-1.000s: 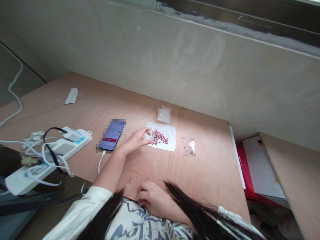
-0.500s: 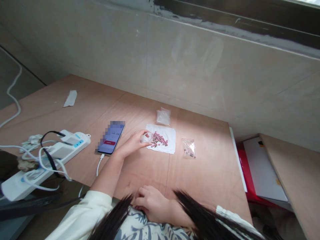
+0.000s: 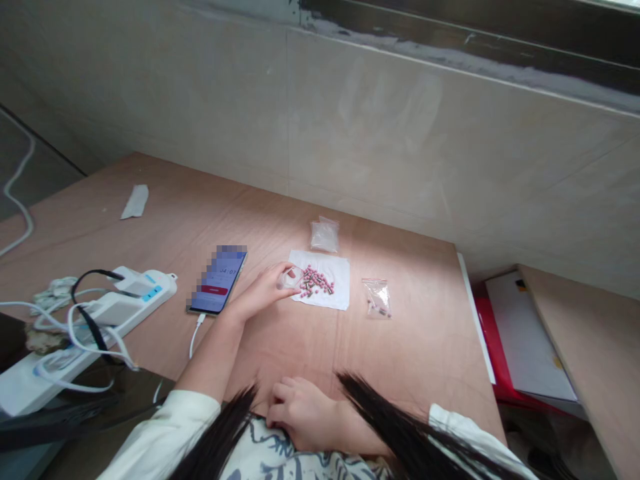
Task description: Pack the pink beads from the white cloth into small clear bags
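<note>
My left hand (image 3: 267,287) is closed round a small clear cup (image 3: 291,278), tipped on its side at the left edge of a white paper sheet (image 3: 340,270). Beside the cup's mouth, a heap of pink and dark capsules (image 3: 317,280) lies on the sheet. My right hand (image 3: 303,408) rests at the table's front edge against my body, its fingers curled; whether it holds anything is hidden. A clear zip bag (image 3: 377,298) with several capsules is right of the sheet. Behind the sheet are stacked clear bags (image 3: 325,235).
A phone (image 3: 219,281) with a charging cable lies left of my left arm. Further left are a white power strip (image 3: 135,303) with tangled cables and a paper scrap (image 3: 135,201). A wall borders the table (image 3: 420,360) behind; a red folder (image 3: 493,340) is at the right.
The view has shifted slightly. Both hands keep nearly the same places, with the cup still in my left hand at the sheet's edge.
</note>
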A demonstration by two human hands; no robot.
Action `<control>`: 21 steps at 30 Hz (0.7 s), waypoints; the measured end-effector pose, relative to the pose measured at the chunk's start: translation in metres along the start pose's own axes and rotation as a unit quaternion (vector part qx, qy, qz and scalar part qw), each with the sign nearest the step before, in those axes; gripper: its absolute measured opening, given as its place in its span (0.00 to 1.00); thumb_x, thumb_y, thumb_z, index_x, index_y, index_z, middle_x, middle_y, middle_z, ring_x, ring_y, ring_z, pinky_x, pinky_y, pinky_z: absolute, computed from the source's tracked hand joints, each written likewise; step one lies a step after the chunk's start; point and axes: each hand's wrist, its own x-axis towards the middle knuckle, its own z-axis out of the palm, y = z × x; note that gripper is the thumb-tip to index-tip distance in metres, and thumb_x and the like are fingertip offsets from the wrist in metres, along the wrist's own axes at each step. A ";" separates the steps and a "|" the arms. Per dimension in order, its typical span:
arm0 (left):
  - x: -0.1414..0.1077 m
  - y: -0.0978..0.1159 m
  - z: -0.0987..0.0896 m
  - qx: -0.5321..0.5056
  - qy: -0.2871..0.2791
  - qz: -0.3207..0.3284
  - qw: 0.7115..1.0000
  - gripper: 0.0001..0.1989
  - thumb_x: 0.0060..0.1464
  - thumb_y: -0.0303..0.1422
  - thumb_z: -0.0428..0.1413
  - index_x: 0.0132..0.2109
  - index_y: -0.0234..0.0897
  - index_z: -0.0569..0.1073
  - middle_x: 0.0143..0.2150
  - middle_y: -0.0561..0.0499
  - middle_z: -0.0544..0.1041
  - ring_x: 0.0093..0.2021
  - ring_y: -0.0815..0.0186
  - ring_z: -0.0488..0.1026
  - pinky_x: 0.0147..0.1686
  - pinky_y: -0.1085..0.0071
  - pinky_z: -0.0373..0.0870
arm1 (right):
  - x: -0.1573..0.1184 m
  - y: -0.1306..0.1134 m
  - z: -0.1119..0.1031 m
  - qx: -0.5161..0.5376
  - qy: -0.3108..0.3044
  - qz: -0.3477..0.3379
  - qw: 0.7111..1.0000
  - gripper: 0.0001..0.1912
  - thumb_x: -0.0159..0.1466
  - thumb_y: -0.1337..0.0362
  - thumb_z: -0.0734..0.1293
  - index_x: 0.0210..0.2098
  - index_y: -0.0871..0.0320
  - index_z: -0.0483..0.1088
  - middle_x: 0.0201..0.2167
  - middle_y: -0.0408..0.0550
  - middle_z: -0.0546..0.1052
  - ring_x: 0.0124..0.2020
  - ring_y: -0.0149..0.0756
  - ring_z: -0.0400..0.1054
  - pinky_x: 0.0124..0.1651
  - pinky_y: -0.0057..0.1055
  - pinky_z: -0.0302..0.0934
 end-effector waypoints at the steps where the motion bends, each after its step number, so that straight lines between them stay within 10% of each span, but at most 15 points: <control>1: 0.000 0.000 0.000 0.000 -0.003 0.000 1.000 0.20 0.43 0.40 0.54 0.43 0.37 0.64 0.42 0.48 0.71 0.43 0.61 0.67 0.43 0.68 0.60 | 0.000 -0.001 -0.002 -0.002 -0.004 0.001 1.000 0.09 0.53 0.66 0.60 0.32 0.58 0.69 0.29 0.46 0.66 0.29 0.32 0.58 0.30 0.26 0.54; 21: -0.001 -0.001 0.002 -0.012 0.000 0.000 1.000 0.20 0.43 0.40 0.54 0.44 0.37 0.64 0.42 0.48 0.70 0.42 0.61 0.67 0.42 0.69 0.61 | 0.008 0.007 0.024 -0.096 -0.006 -0.042 0.994 0.13 0.46 0.60 0.64 0.31 0.55 0.66 0.28 0.47 0.66 0.27 0.35 0.58 0.25 0.28 0.52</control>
